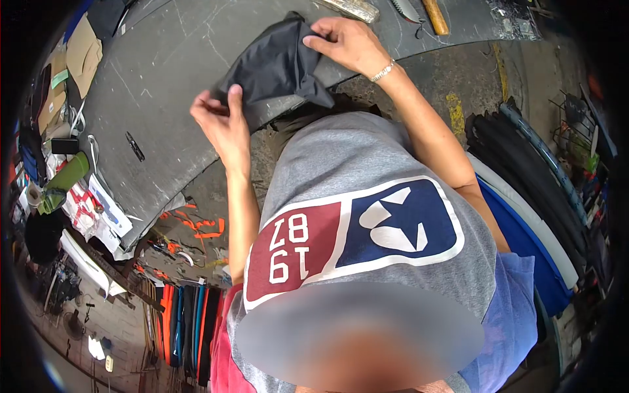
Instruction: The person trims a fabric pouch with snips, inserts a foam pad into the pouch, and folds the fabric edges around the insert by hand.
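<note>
A piece of thin black fabric, folded and creased, lies at the near edge of the dark worktable. My left hand grips its lower left edge between thumb and fingers. At the upper right, my right hand, with a bracelet at the wrist, pinches the fabric near a fold. One corner of the cloth hangs past the table edge towards my body. The undersides of the fabric and some fingertips are hidden.
On the worktable lie a black pen, a worn bar, a serrated blade and a wooden handle. Clutter and a green roll sit left. Rolls of dark material stand right.
</note>
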